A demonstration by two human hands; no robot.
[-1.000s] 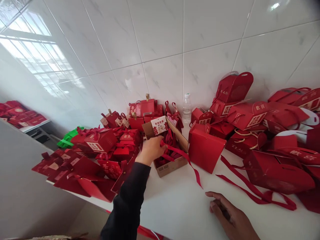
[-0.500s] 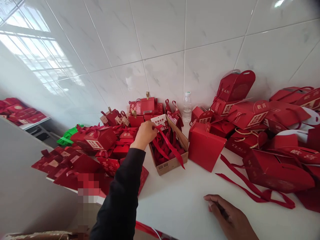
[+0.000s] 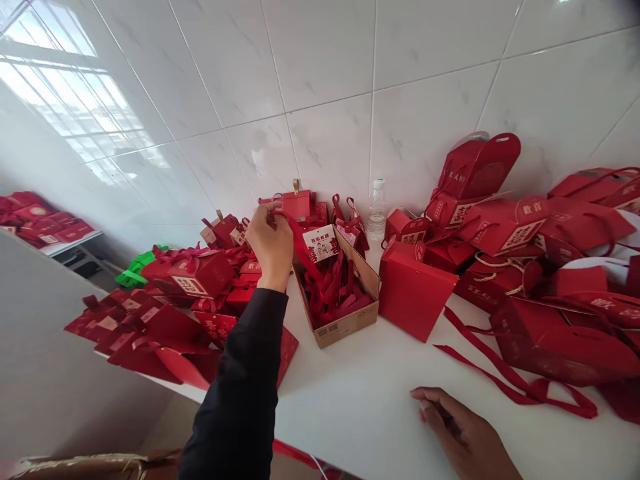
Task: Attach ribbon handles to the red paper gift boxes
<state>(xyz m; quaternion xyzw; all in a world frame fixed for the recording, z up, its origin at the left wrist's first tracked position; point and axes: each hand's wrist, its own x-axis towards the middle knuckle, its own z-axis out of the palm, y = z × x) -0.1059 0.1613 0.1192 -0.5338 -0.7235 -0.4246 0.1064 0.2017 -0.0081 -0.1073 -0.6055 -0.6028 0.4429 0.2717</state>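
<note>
My left hand (image 3: 271,245) is raised at the left rim of an open cardboard box (image 3: 347,327). Its fingers are closed on a red ribbon (image 3: 303,253) that trails down into the box. More dark red ribbons (image 3: 336,293) lie tangled inside, and a white printed card (image 3: 321,245) stands at the back of the box. My right hand (image 3: 463,430) hovers low over the white table (image 3: 345,393), loosely curled with thumb near forefinger; I see nothing in it. A red box (image 3: 415,290) leans just right of the cardboard box. A loose long ribbon (image 3: 515,377) lies beyond my right hand.
Red gift boxes (image 3: 560,340) crowd the right side; more red boxes and bags (image 3: 150,327) fill the left. A clear plastic bottle (image 3: 377,210) stands by the tiled wall (image 3: 330,147). A bright green item (image 3: 135,270) sits at the far left of the table.
My left hand has risen and moved left, drawing the ribbon partly up out of the cardboard box. The white card shows more fully. My right hand has hardly moved.
</note>
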